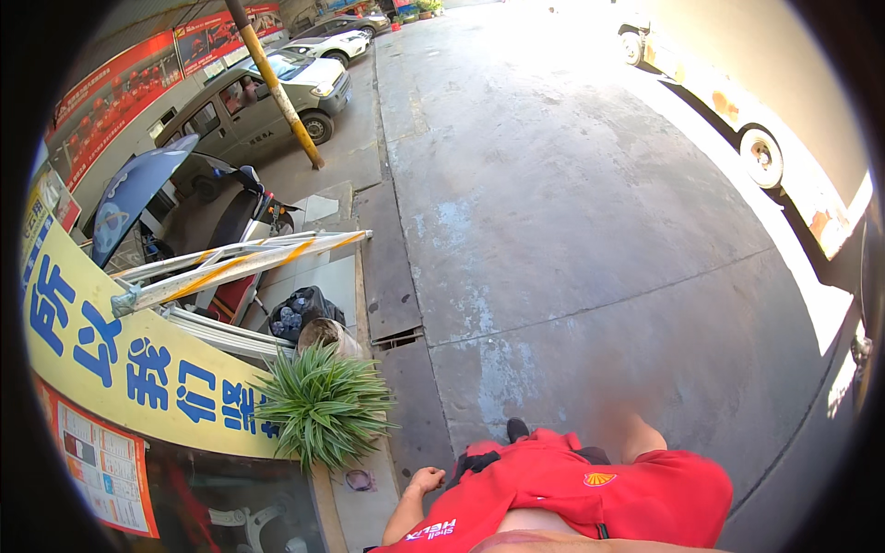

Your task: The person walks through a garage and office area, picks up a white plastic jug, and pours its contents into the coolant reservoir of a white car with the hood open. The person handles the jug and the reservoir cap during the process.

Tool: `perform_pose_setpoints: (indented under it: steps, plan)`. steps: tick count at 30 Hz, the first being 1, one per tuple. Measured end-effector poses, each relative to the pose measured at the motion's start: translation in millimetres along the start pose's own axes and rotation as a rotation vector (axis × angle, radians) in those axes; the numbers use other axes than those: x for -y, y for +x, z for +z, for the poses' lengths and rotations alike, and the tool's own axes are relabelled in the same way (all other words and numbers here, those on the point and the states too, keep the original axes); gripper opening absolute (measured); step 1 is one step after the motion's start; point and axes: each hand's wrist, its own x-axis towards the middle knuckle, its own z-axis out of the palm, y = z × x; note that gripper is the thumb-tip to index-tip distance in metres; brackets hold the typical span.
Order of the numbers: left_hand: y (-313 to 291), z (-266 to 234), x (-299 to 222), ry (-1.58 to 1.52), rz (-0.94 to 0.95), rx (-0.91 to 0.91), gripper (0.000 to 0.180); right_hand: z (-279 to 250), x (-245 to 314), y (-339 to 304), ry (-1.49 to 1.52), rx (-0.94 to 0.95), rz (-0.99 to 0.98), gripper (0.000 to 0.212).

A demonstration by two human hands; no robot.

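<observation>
- Hanging by the left side of the red shirt (553, 484), the left hand (427, 478) is near the spiky green plant (327, 405), which stands to its left beside the yellow sign (171, 380).
- The fingers of that hand look curled inward; whether anything lies within them I cannot tell.
- A small purplish item (359, 480) is on the ground between the left hand and the sign, too small to make out.
- The right hand (616, 415) reaches out in front of the shirt, above the grey pavement (590, 221); it is a blur, so I cannot tell whether its fingers are apart or together.
- One dark shoe (517, 429) shows beyond the shirt's far edge.
- Past the plant are a bucket (332, 339) and a black bag (318, 302) with clear bottles at its opening.
- A metal ladder (267, 264) with orange stripes lies slantwise beyond them, near a scooter with a blue canopy (138, 194).
- Farther off, a yellow pole (277, 92) leans in front of a grey van (217, 134), with a white car (334, 43) behind.
- At the right stands a large pale vehicle (784, 101) with rusty patches and white wheels.
</observation>
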Motion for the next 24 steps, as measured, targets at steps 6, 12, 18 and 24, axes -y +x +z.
perform_pose_setpoints:
  steps: [6, 12, 18, 24]
  plan:
    - [74.7, -34.8, -64.4, -0.064, -0.109, -0.183, 0.035, 71.1, 382.0, 33.2, -0.095, 0.083, -0.512, 0.029]
    - [218.5, -107.4, -122.7, -0.116, -0.126, -0.084, 0.045, 116.7, 612.2, 46.9, -0.235, 0.203, -0.671, 0.032]
    - [348.6, -282.6, -301.0, -0.163, -0.192, -0.073, 0.035, 38.1, 654.1, 169.3, -0.238, 0.178, -0.135, 0.023]
    - [466.7, -470.0, -572.3, -0.026, 0.021, -0.258, 0.032, -28.9, 674.6, 255.1, 0.216, 0.085, -0.053, 0.012]
